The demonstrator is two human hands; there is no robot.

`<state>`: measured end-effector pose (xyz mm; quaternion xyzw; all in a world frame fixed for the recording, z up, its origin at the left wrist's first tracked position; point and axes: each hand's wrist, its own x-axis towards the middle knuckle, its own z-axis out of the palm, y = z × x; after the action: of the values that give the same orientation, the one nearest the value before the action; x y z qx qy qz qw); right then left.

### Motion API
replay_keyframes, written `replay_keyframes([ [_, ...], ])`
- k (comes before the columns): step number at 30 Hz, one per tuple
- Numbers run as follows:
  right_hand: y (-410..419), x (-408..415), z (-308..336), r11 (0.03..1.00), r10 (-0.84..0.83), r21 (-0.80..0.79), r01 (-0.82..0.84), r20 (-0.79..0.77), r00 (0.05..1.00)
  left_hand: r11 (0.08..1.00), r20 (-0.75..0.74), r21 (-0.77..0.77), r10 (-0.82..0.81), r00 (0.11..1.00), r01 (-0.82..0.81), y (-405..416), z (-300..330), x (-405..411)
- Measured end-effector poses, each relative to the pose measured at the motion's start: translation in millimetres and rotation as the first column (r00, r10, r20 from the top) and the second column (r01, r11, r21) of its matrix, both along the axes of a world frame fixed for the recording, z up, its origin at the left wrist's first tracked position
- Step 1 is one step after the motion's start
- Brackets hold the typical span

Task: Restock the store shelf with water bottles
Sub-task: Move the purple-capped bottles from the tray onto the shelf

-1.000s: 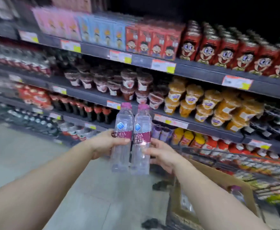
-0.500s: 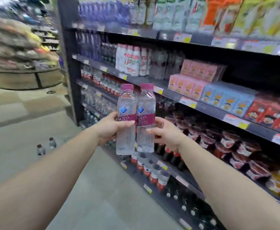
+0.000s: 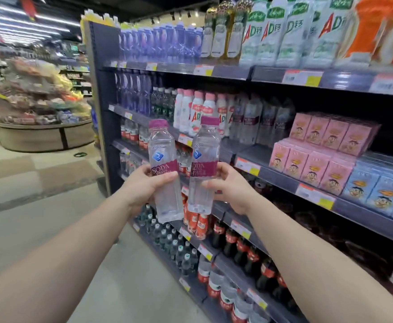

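I hold two clear soda water bottles with magenta caps and magenta labels in front of the shelving. My left hand (image 3: pixel 142 185) grips the left bottle (image 3: pixel 164 166) around its label, tilted slightly left. My right hand (image 3: pixel 231 186) grips the right bottle (image 3: pixel 203 164) at its label, tilted slightly right. The bottles are a small gap apart. Behind them, on the second shelf (image 3: pixel 244 157) from the top, stand matching soda water bottles (image 3: pixel 256 122) next to pink-capped white AD bottles (image 3: pixel 198 110).
Pink cartons (image 3: pixel 319 148) and blue cartons (image 3: pixel 377 192) fill the shelf to the right. Cola and water bottles (image 3: pixel 232 243) line the lower shelves. The shelving's end panel (image 3: pixel 100 101) is at left, with open aisle floor (image 3: pixel 39 183) and a round display bin (image 3: pixel 41 113) beyond.
The view has swung left and upward along the shelving to its upper shelves. Both bottles rose with my hands and have parted slightly, tilting away from each other.
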<state>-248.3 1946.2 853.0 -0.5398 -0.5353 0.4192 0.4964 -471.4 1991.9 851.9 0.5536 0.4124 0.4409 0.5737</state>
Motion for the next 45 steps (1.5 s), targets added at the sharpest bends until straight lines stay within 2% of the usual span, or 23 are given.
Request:
replay_keyframes([
  [6,83.8,43.6,16.5,0.991,-0.103,0.095,0.097,0.068,0.992,0.997,-0.038,0.037,-0.073,0.997,0.074,93.8,18.5,29.4],
  [12,124.6,91.0,32.2,0.954,-0.263,0.183,0.236,0.136,0.955,0.966,-0.04,0.096,-0.237,0.971,0.24,165.2,34.4,81.4],
  [18,159.8,123.9,39.6,0.884,-0.447,0.221,0.413,0.137,0.884,0.897,-0.058,0.125,-0.42,0.906,0.424,241.4,37.8,122.9],
  [23,186.9,134.5,47.0,0.79,-0.595,0.238,0.565,0.076,0.8,0.795,-0.094,0.16,-0.578,0.811,0.585,294.3,53.3,143.7],
  [28,204.1,145.8,39.2,0.665,-0.732,0.251,0.704,0.031,0.681,0.742,-0.174,0.223,-0.608,0.775,0.632,329.1,58.7,163.5],
  [31,212.0,155.6,24.9,0.616,-0.77,0.246,0.749,-0.011,0.637,0.728,-0.144,0.231,-0.631,0.762,0.646,330.1,55.7,176.1],
  [40,219.4,179.2,25.3,0.656,-0.752,0.21,0.725,0.097,0.652,0.729,-0.067,0.192,-0.658,0.75,0.657,330.0,50.0,201.3],
  [45,227.2,191.1,28.8,0.607,-0.793,0.19,0.772,0.2,0.575,0.747,-0.031,0.188,-0.645,0.764,0.638,331.6,49.3,206.3],
])
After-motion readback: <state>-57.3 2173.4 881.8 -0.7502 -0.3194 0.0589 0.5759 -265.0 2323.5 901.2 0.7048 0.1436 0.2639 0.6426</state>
